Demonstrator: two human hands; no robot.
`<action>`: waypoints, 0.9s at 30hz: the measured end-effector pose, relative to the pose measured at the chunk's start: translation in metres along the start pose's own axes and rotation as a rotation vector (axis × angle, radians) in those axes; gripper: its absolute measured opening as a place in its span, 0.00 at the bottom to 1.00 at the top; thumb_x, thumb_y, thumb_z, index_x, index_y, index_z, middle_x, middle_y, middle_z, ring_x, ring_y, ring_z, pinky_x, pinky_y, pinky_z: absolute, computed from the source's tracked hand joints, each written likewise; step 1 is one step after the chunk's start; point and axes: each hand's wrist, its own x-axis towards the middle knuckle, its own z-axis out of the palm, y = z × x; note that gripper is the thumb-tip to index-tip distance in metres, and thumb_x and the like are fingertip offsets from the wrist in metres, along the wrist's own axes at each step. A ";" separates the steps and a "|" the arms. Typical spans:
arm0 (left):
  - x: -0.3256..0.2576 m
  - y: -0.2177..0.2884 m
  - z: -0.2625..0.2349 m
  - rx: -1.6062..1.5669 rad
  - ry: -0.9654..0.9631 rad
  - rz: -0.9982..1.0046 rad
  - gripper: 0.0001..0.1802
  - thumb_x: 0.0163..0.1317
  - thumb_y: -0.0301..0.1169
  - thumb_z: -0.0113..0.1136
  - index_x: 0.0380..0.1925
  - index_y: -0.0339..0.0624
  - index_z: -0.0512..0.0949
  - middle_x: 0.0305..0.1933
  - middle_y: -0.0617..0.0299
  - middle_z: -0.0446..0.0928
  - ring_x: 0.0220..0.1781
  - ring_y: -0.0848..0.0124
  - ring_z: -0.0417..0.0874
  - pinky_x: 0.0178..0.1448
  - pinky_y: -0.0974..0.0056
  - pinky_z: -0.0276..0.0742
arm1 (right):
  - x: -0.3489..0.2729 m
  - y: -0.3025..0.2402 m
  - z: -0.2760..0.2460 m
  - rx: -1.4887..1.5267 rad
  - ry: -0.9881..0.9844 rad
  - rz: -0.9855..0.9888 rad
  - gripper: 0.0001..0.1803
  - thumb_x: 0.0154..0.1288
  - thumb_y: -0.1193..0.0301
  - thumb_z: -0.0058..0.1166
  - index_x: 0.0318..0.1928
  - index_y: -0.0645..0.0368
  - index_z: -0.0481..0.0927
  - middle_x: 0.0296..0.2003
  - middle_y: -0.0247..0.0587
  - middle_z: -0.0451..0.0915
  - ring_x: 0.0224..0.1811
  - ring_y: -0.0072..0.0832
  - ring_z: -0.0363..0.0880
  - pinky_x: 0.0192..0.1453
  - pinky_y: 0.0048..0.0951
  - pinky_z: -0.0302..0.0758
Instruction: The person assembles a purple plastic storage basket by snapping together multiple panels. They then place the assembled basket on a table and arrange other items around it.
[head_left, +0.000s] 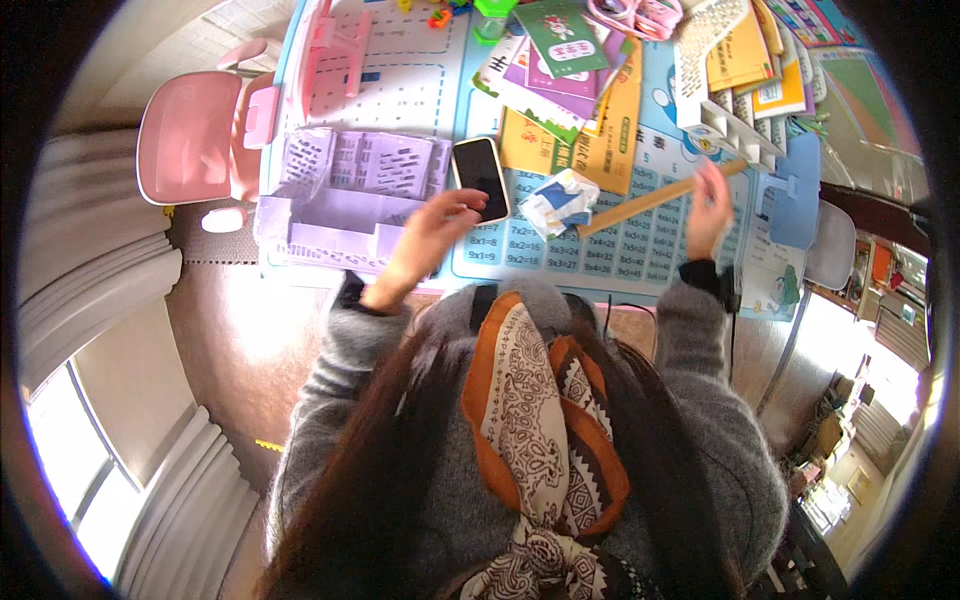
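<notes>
Phone (477,168): black screen, white rim. Stick (645,208): tan. Packet (562,203): white, blue. Box (335,232): lilac. Mat (482,263): pale blue, dark print. Chair (188,140): pink. Sweater (693,325): grey. Scarf (525,390): cream paisley, rust border.

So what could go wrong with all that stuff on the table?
The left hand is right by the phone, so a careless bump might push it.

The right hand is at the flat brown stick. One end is beside the crumpled white-and-blue packet, so a swing could knock that away.

The stick's other end is near the white rack, so it might bump that too.
</notes>
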 end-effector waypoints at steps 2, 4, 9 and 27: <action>0.017 -0.035 0.047 0.144 -0.045 -0.026 0.24 0.60 0.35 0.58 0.55 0.39 0.68 0.51 0.56 0.72 0.49 0.70 0.73 0.55 0.64 0.69 | -0.039 0.065 -0.051 -0.158 0.168 0.319 0.16 0.63 0.75 0.48 0.52 0.59 0.73 0.46 0.43 0.76 0.44 0.30 0.76 0.47 0.29 0.74; 0.036 -0.066 0.086 0.519 0.068 0.097 0.30 0.57 0.41 0.60 0.57 0.39 0.65 0.54 0.50 0.68 0.54 0.61 0.71 0.57 0.58 0.68 | -0.080 0.125 -0.079 -0.408 0.023 0.543 0.18 0.62 0.73 0.49 0.54 0.56 0.71 0.53 0.46 0.71 0.51 0.37 0.70 0.54 0.37 0.69; 0.075 -0.093 0.120 0.763 0.332 0.178 0.23 0.53 0.33 0.58 0.50 0.42 0.72 0.45 0.49 0.75 0.46 0.51 0.76 0.50 0.54 0.72 | -0.122 0.195 -0.069 -0.747 -0.257 0.405 0.22 0.58 0.72 0.53 0.54 0.49 0.70 0.51 0.45 0.71 0.54 0.43 0.66 0.57 0.45 0.64; 0.138 -0.043 0.237 0.038 0.240 -0.094 0.16 0.60 0.27 0.52 0.48 0.36 0.74 0.34 0.58 0.78 0.33 0.73 0.79 0.32 0.70 0.78 | -0.094 0.101 -0.171 0.331 -0.003 0.382 0.20 0.60 0.81 0.44 0.52 0.51 0.74 0.38 0.40 0.67 0.33 0.20 0.71 0.29 0.21 0.70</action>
